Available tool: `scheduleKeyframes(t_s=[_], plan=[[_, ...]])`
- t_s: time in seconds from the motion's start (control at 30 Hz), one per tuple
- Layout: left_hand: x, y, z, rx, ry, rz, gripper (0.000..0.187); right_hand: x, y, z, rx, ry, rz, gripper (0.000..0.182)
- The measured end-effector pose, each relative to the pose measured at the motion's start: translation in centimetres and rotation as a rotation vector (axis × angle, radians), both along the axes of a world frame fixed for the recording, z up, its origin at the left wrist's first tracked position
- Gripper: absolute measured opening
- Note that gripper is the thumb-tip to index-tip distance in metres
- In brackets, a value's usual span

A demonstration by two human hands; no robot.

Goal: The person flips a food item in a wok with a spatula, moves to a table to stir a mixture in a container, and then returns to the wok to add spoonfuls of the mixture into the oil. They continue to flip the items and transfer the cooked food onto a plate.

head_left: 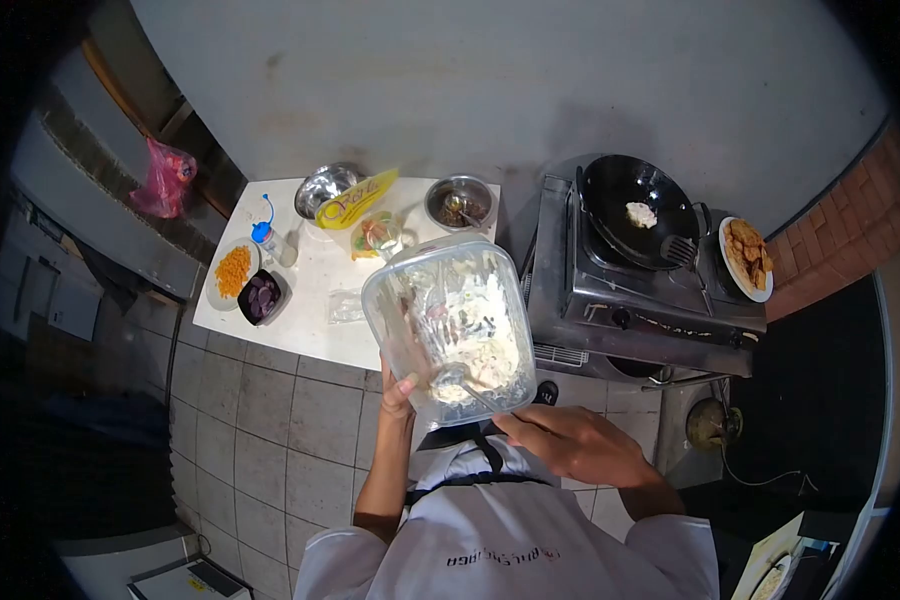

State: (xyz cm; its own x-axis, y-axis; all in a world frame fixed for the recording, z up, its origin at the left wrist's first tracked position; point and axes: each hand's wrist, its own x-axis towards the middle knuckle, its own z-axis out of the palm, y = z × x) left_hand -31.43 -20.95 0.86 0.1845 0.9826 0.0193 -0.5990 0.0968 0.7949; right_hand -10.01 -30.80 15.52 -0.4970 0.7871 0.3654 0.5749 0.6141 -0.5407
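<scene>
My left hand [397, 394] is closed on the near left side of a clear plastic container [382, 312], which is tilted in front of my body. Thick white batter [482, 330] with darker bits coats its inside and gathers toward the near end. In my closed right hand [575, 445] is the handle of a metal spoon [454, 377]. The spoon's bowl rests in the batter near the container's left near corner. To the right, a black wok [610, 190] sits on the stove with one whitish lump of batter [641, 215] in it.
A slotted spatula [680, 252] leans at the wok's right edge, beside a plate [727, 260] of browned fried pieces. The white table [310, 325] bears metal bowls [459, 203], a yellow packet [358, 200], a blue-capped bottle [275, 245], orange bits [233, 272] and a black bowl [261, 298].
</scene>
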Motion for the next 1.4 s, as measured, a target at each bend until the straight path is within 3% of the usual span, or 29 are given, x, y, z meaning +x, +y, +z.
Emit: scheduleKeyframes(t_s=[0.17, 0.23, 0.33, 0.43, 0.57, 0.73, 0.87, 1.07, 1.2, 1.3, 1.37, 1.4], plan=[[0.0, 0.1, 0.6, 0.009, 0.028, -0.029, 0.112, 1.9, -0.4, 2.3, 0.011, -0.006, -0.018, 0.040], [1.1, 0.2, 2.8, 0.135, 0.144, -0.029, 0.111, 1.9, -0.5, 2.3, 0.186, -0.117, -0.247, 0.041], [1.9, 1.1, 3.0, 0.348, 0.212, -0.025, 0.110, 1.5, 0.8, 0.6, 0.246, -0.113, -0.311, 0.044], [2.5, 1.0, 2.9, 0.350, 0.221, 0.102, 0.109, 0.6, 0.0, -1.9, 0.163, -0.205, -0.255, 0.043], [2.0, 1.3, 2.8, 0.315, 0.212, 0.070, 0.108, 0.3, -0.6, -2.6, 0.119, -0.200, -0.174, 0.039], [1.9, 0.8, 3.1, 0.361, 0.242, 0.049, 0.108, 0.0, 0.7, -0.9, 0.089, 0.024, -0.271, 0.040], [1.6, 1.2, 2.2, 0.331, 0.160, 0.107, 0.107, -0.3, -0.1, -2.7, 0.017, -0.030, -0.150, 0.043], [0.6, 0.6, 1.9, 0.278, 0.203, 0.085, 0.107, 0.3, 0.2, -1.4, 0.143, 0.013, -0.303, 0.039], [0.7, 0.5, 1.5, 0.338, 0.258, 0.147, 0.108, -0.3, 0.9, -3.7, 0.169, -0.039, -0.313, 0.031], [0.7, 0.3, 0.8, 0.328, 0.239, 0.189, 0.109, -2.1, -0.6, -6.4, 0.123, 0.064, -0.375, 0.028], [0.7, 0.3, 0.5, 0.298, 0.186, 0.196, 0.109, -3.2, -1.3, -7.3, -0.157, 0.403, -0.536, 0.022], [0.7, 0.3, 0.3, 0.302, 0.194, 0.181, 0.109, -3.4, -1.2, -7.5, -0.162, 0.402, -0.538, 0.022]])
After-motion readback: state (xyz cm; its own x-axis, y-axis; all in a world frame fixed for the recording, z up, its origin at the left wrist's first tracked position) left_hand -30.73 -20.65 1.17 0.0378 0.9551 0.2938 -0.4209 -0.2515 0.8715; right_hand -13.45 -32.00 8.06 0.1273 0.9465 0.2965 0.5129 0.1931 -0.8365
